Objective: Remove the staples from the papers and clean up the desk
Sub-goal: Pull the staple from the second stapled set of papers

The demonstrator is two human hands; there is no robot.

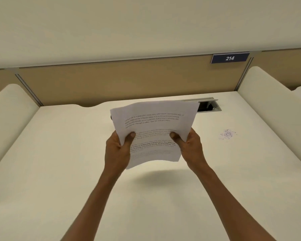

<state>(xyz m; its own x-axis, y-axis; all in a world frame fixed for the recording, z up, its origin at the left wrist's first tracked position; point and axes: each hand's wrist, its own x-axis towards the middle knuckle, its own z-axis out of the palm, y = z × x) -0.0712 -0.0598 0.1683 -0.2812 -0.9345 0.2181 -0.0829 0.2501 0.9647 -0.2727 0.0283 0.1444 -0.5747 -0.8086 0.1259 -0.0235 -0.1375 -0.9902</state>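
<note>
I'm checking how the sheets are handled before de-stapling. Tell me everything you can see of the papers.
The papers are white printed sheets with several blocks of black text, too blurred to read. They are held up off the desk, tilted, with the lower edge bowed. The left hand and right hand grip the two sides, thumbs on the front. No staple can be made out.

The papers point(155, 129) hang above the middle of the bench point(59, 171), held between the left hand point(117, 146) and right hand point(191, 145), with the cable hatch point(209, 106) behind and a scribble mark point(227, 134) to their right.
</note>
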